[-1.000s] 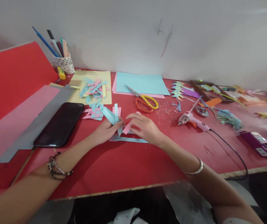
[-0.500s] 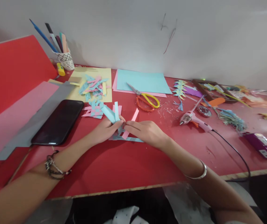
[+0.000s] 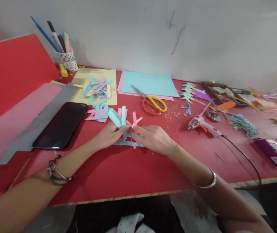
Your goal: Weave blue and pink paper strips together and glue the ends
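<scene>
My left hand pinches light blue paper strips between thumb and fingers; their upper ends stick up past the fingertips. My right hand is closed on a pink paper strip, whose ends show above and below the fingers. The two hands nearly meet, and the fingertips hide where the strips come together. Under them on the table lie more blue strips. Beyond my left hand rests a pink and blue woven paper piece.
A black phone lies left. Scissors rest partly on blue paper. Cut strips are heaped on yellow paper. At right are a glue gun with a cable and a purple socket box. A pen cup stands back left.
The pink strip at my right fingers was one straight length; now its upper part shows two splayed ends. The left hand keeps its hold on the blue strips. The view has shifted slightly.
</scene>
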`<state>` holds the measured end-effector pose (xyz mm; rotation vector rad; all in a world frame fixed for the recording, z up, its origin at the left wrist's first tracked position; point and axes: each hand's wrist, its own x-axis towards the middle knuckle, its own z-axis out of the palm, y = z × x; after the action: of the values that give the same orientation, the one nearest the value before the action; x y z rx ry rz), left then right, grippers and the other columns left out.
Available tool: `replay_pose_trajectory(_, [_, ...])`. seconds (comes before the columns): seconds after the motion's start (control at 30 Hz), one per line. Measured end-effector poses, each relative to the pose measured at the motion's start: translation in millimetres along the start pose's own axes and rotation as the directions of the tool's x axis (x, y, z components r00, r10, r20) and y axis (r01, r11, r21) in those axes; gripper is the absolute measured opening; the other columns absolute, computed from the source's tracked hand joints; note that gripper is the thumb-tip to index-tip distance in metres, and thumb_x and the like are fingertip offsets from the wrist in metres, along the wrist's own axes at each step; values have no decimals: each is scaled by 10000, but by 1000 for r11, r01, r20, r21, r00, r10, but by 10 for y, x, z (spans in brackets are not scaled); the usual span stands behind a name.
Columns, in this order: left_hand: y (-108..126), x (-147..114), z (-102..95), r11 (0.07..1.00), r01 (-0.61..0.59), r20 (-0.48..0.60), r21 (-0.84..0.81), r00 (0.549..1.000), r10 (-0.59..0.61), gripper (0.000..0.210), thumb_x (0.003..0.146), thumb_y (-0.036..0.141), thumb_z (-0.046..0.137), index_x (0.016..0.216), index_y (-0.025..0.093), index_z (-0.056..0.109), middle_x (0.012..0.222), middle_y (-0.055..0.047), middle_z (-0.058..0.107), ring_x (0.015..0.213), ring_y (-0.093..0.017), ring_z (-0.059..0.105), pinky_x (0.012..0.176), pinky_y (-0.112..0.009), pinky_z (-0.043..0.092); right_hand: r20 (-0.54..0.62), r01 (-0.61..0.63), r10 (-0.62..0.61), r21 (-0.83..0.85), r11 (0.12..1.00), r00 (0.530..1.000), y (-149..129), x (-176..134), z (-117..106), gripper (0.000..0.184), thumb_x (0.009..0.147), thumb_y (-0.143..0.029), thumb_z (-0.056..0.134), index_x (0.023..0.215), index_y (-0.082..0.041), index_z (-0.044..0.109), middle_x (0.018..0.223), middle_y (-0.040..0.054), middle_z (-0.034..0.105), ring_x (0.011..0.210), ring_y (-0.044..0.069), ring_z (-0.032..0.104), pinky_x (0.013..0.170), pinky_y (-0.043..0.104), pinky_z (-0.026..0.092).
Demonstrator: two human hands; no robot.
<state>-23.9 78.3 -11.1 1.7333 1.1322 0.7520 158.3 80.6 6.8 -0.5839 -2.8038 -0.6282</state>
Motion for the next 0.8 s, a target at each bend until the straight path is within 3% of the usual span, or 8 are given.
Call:
replay_pose_trajectory(0.2, [-10,-8,-2,993,-79,14,82,997,78,262,824,350,341,794,179,538,581,42,472,529,-100,464,486,-198,385,-102,-19,18,-12,1000,995,-1,15,-3,187,848,-114,409,770,-162,572,594,-25,556,484,87,429,452,253,206])
replay_pose_trajectory(0.4, [3,-16,1,974,-125,36,188,992,121,287,847,342,332,661,173,471,555,49,411,508,-89,419,503,-205,354,-219,-88,68,-85,992,973,56,22,-61,233,858,-113,399,693,-168,554,562,-27,550,520,92,459,499,239,279])
replay_pose_trajectory(0.63, [-12,-21,4,980,-133,70,152,990,123,297,856,362,324,645,181,429,530,59,383,472,-84,380,492,-210,328,-447,-289,200,-142,947,872,141,-50,-100,156,791,-47,478,844,-166,564,823,38,623,708,118,560,794,311,423])
replay_pose_trajectory(0.73, [7,-23,2,979,-120,68,163,992,111,317,857,361,304,610,186,401,516,57,371,464,-88,380,485,-216,328,-508,-322,292,30,946,811,126,-54,-133,267,776,-50,487,1019,-156,509,1032,117,571,961,170,549,818,322,461])
replay_pose_trajectory(0.8, [20,-25,6,977,-98,40,191,995,92,326,849,363,300,594,188,403,520,48,399,476,-96,408,492,-221,347,-521,-277,327,175,945,788,70,-37,-158,343,767,-52,481,1096,-146,460,1115,144,530,1098,187,487,828,314,476])
